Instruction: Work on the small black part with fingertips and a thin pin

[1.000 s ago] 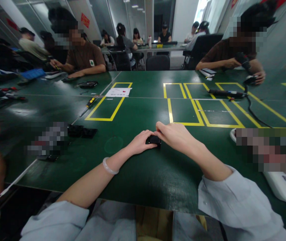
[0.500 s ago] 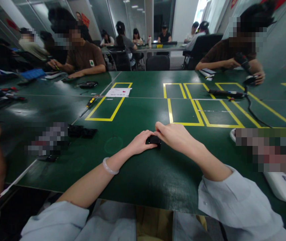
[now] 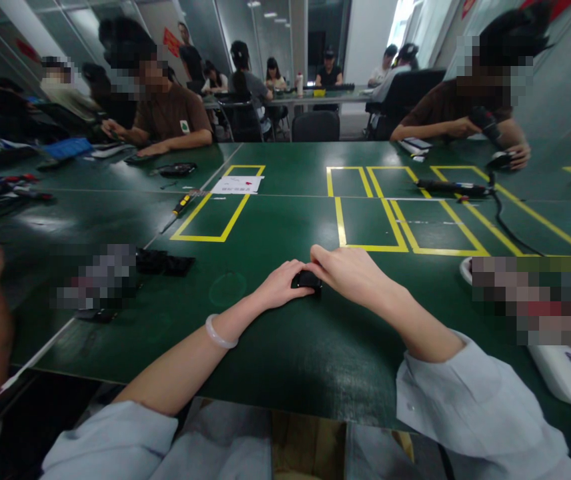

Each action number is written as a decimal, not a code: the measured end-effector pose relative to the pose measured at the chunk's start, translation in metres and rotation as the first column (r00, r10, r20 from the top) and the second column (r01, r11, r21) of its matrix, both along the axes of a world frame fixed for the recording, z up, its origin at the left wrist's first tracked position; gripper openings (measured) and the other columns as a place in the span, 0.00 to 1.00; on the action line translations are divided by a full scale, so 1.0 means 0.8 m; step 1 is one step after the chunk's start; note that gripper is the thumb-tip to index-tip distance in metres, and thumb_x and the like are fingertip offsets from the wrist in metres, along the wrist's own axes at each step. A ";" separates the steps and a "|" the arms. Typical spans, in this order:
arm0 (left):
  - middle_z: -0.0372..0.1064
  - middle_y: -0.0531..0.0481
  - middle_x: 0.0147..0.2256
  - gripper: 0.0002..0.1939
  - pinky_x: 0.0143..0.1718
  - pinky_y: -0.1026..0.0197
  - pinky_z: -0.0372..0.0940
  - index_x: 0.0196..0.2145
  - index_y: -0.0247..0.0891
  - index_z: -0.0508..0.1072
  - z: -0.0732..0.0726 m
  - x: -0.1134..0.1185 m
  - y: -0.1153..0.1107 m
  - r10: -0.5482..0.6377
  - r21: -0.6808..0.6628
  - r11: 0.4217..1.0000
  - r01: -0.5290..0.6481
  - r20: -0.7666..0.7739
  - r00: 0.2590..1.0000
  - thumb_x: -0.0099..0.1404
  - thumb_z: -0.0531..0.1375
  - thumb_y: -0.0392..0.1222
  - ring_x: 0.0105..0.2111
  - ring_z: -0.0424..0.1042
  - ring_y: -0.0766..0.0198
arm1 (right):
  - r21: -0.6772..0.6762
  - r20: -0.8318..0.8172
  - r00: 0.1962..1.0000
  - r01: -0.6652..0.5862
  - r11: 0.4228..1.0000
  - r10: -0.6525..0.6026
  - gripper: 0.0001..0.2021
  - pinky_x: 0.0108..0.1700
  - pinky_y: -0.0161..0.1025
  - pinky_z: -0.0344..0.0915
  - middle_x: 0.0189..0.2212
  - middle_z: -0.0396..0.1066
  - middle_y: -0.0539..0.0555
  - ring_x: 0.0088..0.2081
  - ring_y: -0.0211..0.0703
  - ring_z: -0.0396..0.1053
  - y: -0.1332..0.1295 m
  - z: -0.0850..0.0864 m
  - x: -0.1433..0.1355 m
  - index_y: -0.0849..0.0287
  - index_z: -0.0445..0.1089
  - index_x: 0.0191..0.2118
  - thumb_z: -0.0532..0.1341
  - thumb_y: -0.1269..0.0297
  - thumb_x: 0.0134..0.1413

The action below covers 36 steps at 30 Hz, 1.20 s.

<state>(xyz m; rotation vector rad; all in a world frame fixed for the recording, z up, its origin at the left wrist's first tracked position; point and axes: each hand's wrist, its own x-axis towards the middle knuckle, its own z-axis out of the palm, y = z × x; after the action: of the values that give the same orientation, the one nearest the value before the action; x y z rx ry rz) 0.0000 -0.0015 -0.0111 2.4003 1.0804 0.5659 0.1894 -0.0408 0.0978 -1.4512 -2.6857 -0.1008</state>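
A small black box-like piece (image 3: 309, 281) sits low over the green table (image 3: 275, 347), between my two hands. My left hand (image 3: 284, 285) is closed around its left side, thumb along the near face and fingers behind. From the right, my right hand (image 3: 346, 268) bends over the piece with its fingers curled and pressed together at the top edge. Its fingertips are partly hidden, so whether they grip the piece or some small part on it does not show. The exact kind of the black piece cannot be made out.
Yellow tape rectangles (image 3: 371, 248) mark the table ahead. A yellow-black screwdriver (image 3: 181, 204) and a paper sheet (image 3: 238, 185) lie front left; black pieces (image 3: 165, 261) lie nearer. A black rod-shaped tool (image 3: 453, 188) with a cord is front right. A white object (image 3: 568, 373) lies right. Co-workers sit opposite.
My hands and the black piece stay nearly in place. A person standing in the far background at the left shows more clearly now.
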 end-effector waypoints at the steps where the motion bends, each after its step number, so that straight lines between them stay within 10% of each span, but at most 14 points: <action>1: 0.67 0.48 0.41 0.17 0.46 0.54 0.62 0.43 0.40 0.68 0.000 0.000 0.000 0.002 0.000 1.000 -0.002 -0.001 1.000 0.60 0.62 0.52 0.43 0.66 0.54 | 0.004 0.004 1.000 0.002 1.000 -0.002 0.14 0.25 0.36 0.43 0.27 0.73 0.53 0.28 0.43 0.71 0.001 -0.001 0.000 0.58 0.61 0.41 0.43 0.57 0.66; 36: 0.67 0.48 0.41 0.19 0.45 0.54 0.61 0.45 0.41 0.67 0.001 -0.001 0.000 -0.010 -0.006 1.000 0.010 -0.008 1.000 0.60 0.62 0.51 0.43 0.66 0.54 | 0.051 0.039 0.999 0.016 0.999 -0.018 0.13 0.25 0.37 0.41 0.26 0.73 0.54 0.26 0.42 0.70 0.002 -0.003 0.000 0.58 0.63 0.40 0.44 0.62 0.64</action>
<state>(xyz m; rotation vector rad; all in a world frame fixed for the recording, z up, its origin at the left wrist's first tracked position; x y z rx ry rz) -0.0008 -0.0011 -0.0106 2.4034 1.0708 0.5497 0.1893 -0.0393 0.0953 -1.4722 -2.6811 -0.1996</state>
